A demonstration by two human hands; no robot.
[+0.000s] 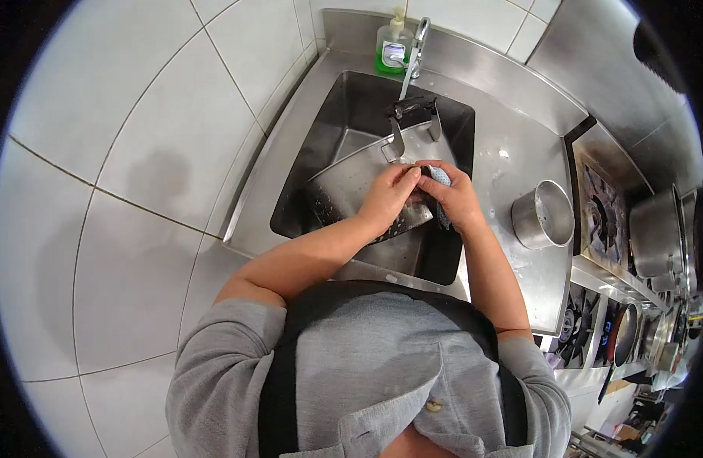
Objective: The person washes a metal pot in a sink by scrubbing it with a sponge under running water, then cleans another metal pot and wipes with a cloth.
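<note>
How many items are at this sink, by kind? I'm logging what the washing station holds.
Soap bottles: 1, the green soap bottle behind the tap
Taps: 1
Metal trays: 1, the tray in the sink, held by the left hand
Sponges: 1, the sponge in the right hand
Small pots: 1, the pot on the counter
Total: 5

Both hands' grip meets over the sink (pixel 313 183), on a tray (pixel 351 179). Behind it the faucet (pixel 412 57) and soap bottle (pixel 392 47); right, a pot (pixel 544 215) on the surface (pixel 512 153).
</note>
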